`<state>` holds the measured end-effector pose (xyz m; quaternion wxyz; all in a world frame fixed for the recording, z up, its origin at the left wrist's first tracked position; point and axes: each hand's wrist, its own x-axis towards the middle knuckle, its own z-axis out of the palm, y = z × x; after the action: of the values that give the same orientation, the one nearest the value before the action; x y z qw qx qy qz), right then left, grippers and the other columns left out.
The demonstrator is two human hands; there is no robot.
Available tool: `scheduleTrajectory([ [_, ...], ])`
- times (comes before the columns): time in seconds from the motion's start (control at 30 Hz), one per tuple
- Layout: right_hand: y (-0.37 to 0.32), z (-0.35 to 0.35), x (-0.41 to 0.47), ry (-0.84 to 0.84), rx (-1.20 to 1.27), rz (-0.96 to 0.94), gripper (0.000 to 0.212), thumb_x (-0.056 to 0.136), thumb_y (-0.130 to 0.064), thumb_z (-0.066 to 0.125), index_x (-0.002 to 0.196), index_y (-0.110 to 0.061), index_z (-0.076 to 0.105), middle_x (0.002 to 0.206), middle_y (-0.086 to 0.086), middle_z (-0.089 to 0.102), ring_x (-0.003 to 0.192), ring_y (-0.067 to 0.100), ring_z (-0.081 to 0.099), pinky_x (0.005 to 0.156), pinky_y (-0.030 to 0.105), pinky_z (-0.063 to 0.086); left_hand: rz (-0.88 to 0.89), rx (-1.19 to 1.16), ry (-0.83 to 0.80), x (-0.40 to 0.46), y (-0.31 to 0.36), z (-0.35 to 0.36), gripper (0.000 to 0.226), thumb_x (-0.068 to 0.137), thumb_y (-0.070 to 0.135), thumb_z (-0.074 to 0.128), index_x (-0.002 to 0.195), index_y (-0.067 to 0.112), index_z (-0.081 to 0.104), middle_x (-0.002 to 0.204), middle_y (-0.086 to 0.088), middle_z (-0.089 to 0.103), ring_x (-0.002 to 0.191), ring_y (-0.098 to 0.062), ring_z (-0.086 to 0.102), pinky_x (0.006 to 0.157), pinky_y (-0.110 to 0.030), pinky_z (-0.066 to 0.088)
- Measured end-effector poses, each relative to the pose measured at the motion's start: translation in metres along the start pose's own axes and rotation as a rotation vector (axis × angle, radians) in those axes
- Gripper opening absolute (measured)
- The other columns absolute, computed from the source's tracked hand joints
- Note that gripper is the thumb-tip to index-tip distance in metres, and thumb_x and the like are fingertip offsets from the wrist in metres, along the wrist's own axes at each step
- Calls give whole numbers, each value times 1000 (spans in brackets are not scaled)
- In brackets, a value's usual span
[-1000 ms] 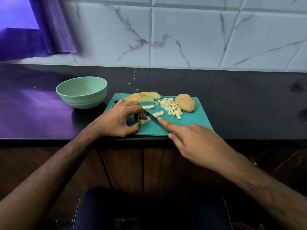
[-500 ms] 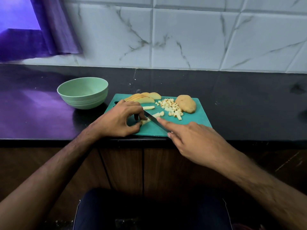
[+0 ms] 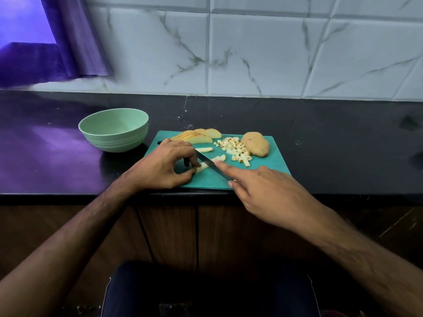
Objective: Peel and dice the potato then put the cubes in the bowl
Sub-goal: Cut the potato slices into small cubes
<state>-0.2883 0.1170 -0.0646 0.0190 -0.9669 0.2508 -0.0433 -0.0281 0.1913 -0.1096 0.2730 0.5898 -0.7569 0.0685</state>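
Observation:
On the teal cutting board [image 3: 270, 167] my left hand [image 3: 163, 167] pinches a pale potato stick [image 3: 203, 167] near the board's front. My right hand [image 3: 261, 191] grips a knife [image 3: 209, 162], index finger stretched along the blade's back; the blade crosses the stick. A pile of several small potato cubes [image 3: 235, 148] lies mid-board. Potato slices [image 3: 196, 136] are stacked at the board's far left, one loose stick [image 3: 203, 149] just below them. A half potato with skin [image 3: 256, 144] lies at the far right. The light green bowl [image 3: 113, 129] stands left of the board and looks empty.
The board sits at the front edge of a dark countertop [image 3: 343, 145]. A marbled tile wall [image 3: 251, 53] rises behind, and a purple curtain [image 3: 75, 37] hangs at the back left. Brown cabinet doors [image 3: 169, 234] are below the counter edge.
The knife blade has shifted slightly left along the potato stick, toward my left fingers. Both hands otherwise stay in place.

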Motion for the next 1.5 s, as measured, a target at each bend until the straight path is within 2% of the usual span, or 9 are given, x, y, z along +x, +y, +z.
scheduleTrajectory([
  [0.13, -5, 2, -9, -33, -15, -8, 54, 110, -42, 24, 159, -50, 2, 73, -10, 41, 63, 6, 40, 53, 26, 26, 6, 5, 6, 0, 0, 0, 5, 85, 24, 71, 89, 24, 68, 88, 13, 64, 87, -5, 61, 82, -48, 46],
  [0.3, -8, 10, 0, -14, -28, -3, 53, 111, -40, 25, 160, -47, 5, 73, -10, 40, 64, 6, 39, 53, 25, 27, -5, -14, 6, 0, -1, 0, 4, 85, 25, 72, 89, 25, 71, 87, 14, 65, 88, -8, 62, 81, -49, 48],
  [0.57, -1, 2, 0, 10, 8, 1, 53, 110, -43, 24, 157, -53, 4, 73, -10, 41, 62, 6, 40, 53, 25, 27, -25, -61, 38, -1, -3, 0, 7, 85, 25, 74, 84, 26, 68, 85, 12, 67, 87, -11, 64, 80, -53, 49],
  [0.77, -9, 8, -4, -12, 7, -11, 54, 110, -40, 26, 159, -48, 4, 73, -11, 42, 63, 6, 40, 54, 25, 29, -20, -66, 40, -1, -4, 1, 5, 86, 27, 74, 84, 27, 69, 86, 12, 68, 86, -11, 65, 79, -53, 50],
  [1.07, -11, 10, 8, -10, 2, -2, 53, 111, -40, 24, 160, -47, 6, 77, -8, 43, 66, 5, 40, 54, 27, 28, -25, -68, 34, -1, -3, -1, 9, 87, 32, 72, 83, 24, 70, 83, 12, 66, 83, -10, 63, 76, -53, 50],
  [1.27, -14, 6, -6, 1, -13, -9, 54, 110, -41, 24, 159, -48, 1, 74, -9, 41, 64, 6, 40, 53, 25, 28, -18, -57, 36, 0, -3, -1, 8, 86, 27, 74, 81, 22, 70, 82, 13, 65, 83, -7, 62, 78, -51, 50],
  [1.5, -15, 16, 8, -23, 40, 9, 53, 110, -39, 28, 160, -46, 9, 73, -8, 43, 63, 6, 40, 56, 29, 32, -29, -75, 39, 0, -1, -2, 9, 87, 29, 74, 83, 21, 72, 83, 10, 69, 83, -10, 65, 80, -48, 51],
])
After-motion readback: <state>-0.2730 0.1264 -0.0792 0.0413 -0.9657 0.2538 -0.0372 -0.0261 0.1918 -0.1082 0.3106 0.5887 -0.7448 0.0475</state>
